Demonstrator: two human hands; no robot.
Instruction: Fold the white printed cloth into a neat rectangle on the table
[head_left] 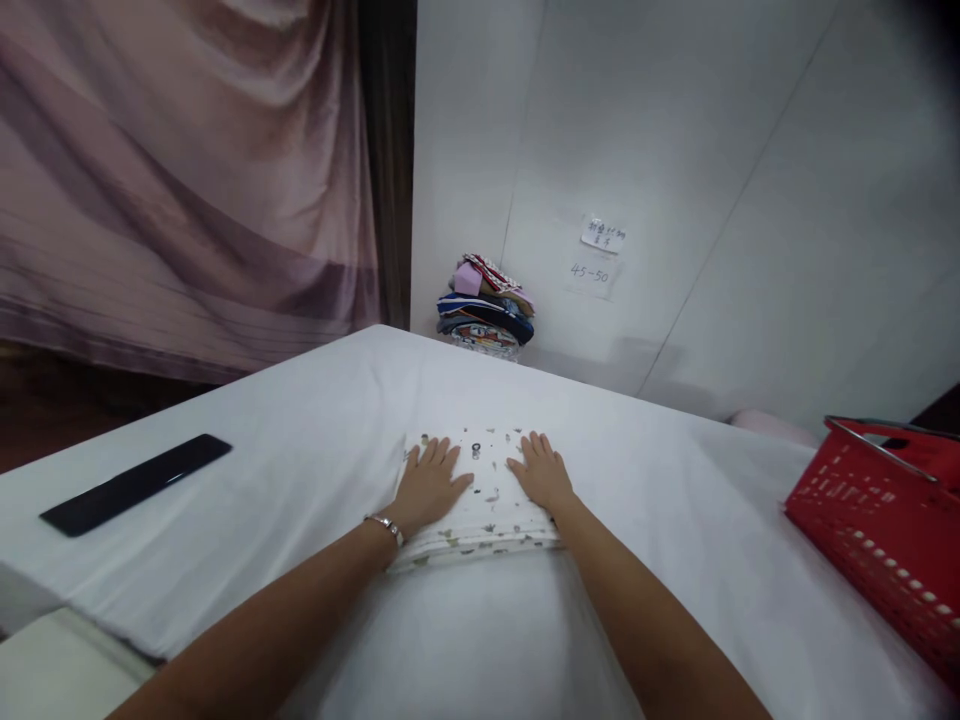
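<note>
A white cloth [491, 490] with small scattered prints lies folded in layers on the white-covered table [645, 450]. Its fold edges face me. Flat on its left side rests my left hand [431, 485], fingers spread, with a bracelet [387, 527] at the wrist. My right hand [544, 472] presses on the right side of the same cloth, its fingers also stretched out. Neither hand grips anything. Whether the cloth is a garment or a sheet I cannot tell.
A red plastic basket [862, 510] with a metal handle stands at the right. On the left lies a flat black object [139, 485]. Beyond the far edge, folded clothes [487, 305] are piled by the wall [675, 150]. A pink curtain [195, 180] hangs at the left.
</note>
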